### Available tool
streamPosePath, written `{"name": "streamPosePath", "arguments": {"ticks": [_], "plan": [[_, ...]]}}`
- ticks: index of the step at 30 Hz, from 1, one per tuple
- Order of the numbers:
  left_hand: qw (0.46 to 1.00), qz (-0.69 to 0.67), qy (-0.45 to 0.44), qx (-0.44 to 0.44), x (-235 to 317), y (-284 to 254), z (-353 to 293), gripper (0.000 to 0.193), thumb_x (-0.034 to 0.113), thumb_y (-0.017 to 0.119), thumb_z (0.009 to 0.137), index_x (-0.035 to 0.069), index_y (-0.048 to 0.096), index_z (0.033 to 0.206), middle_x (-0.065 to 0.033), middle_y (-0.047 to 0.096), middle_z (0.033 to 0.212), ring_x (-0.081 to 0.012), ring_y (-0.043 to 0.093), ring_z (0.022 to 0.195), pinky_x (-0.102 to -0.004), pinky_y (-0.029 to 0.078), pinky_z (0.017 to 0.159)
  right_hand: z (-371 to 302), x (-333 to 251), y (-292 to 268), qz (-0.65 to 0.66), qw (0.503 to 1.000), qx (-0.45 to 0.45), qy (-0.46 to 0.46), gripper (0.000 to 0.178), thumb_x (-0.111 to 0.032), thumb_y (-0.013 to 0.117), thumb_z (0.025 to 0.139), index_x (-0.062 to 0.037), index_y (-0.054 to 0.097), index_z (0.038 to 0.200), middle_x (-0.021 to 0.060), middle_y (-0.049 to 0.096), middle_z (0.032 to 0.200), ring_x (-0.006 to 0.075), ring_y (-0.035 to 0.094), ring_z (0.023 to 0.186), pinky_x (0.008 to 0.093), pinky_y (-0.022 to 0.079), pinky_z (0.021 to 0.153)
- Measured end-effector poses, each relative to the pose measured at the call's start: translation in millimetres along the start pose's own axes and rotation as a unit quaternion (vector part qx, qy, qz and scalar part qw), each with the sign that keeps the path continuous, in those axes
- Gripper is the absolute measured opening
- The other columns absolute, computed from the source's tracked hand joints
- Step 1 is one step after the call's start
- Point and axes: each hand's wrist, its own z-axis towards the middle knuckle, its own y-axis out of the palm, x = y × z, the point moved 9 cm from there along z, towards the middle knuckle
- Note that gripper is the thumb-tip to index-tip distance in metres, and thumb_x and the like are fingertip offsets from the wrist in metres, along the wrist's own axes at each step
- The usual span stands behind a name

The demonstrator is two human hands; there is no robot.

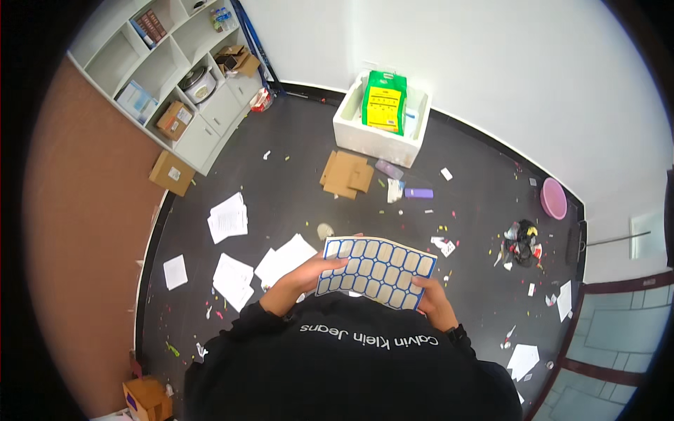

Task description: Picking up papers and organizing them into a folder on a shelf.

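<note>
A sheet of blank labels point(377, 269), with blue-outlined cells in rows, is held out flat in front of my body. My left hand point(307, 275) grips its left edge, thumb on top and fingers underneath. At the right edge my right hand point(433, 302) pinches the sheet the same way, thumb over the printed face. The fingers under the sheet are mostly hidden. Just beyond my left hand, white papers point(284, 259) lie on the dark floor, partly covered by the hand and sleeve.
Ahead stands a white foam box point(375, 144) holding a green and yellow package point(385, 105). Flattened cardboard point(345, 175) and a purple case point(419, 193) lie before it. A pink basin point(553, 198) and trash pile point(522, 244) are at right. White shelves point(158, 70) stand far left; scraps litter the floor.
</note>
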Motion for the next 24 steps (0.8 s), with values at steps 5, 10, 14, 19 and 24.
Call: {"name": "streamPosePath", "arguments": {"ticks": [5,10,14,19,24], "plan": [[0.999,-0.013,0.024,-0.035,129,-69,42,0.059,0.010,0.053,0.077,-0.003,0.026,0.128,-0.0131,0.039,0.125,-0.0221,0.045,0.108,-0.0320,0.037,0.091,131,-48,30,-0.089,0.995,0.042,0.026,0.053,0.001,0.056,0.071,0.0037,0.035,0.120,0.0169,0.047,0.116,0.0285,0.049,0.105,0.0431,0.040,0.088],[0.981,0.138,0.107,0.080,250,-163,54,0.045,0.016,0.055,0.079,-0.006,0.042,0.116,-0.0146,0.051,0.110,-0.0191,0.055,0.093,-0.0292,0.045,0.080,245,-90,115,-0.284,0.959,-0.008,-0.017,0.050,-0.005,0.060,0.075,0.0020,0.038,0.119,0.0123,0.050,0.112,0.0207,0.049,0.103,0.0332,0.043,0.084],[0.904,0.295,0.184,0.248,316,-212,32,0.029,0.009,0.046,0.084,-0.001,0.050,0.111,-0.0095,0.056,0.104,-0.0134,0.055,0.089,-0.0251,0.043,0.078,306,-96,150,-0.419,0.907,0.027,0.004,0.043,-0.013,0.061,0.076,0.0015,0.044,0.113,0.0083,0.055,0.102,0.0161,0.051,0.093,0.0290,0.042,0.081],[0.883,0.251,0.212,0.335,348,-274,-16,0.026,0.012,0.045,0.086,0.000,0.051,0.108,-0.0119,0.061,0.088,-0.0143,0.059,0.066,-0.0233,0.047,0.059,366,-170,187,-0.672,0.732,0.091,-0.063,0.037,-0.016,0.058,0.078,0.0008,0.047,0.109,0.0081,0.056,0.097,0.0127,0.051,0.086,0.0274,0.041,0.077],[0.813,0.176,0.242,0.499,357,-367,-91,0.030,0.015,0.043,0.086,0.002,0.048,0.113,-0.0136,0.061,0.083,-0.0157,0.060,0.062,-0.0232,0.047,0.056,449,-261,256,-0.811,0.452,0.163,-0.334,0.024,-0.010,0.053,0.074,-0.0051,0.055,0.098,0.0180,0.059,0.075,0.0291,0.057,0.064,0.0355,0.044,0.058]]}}
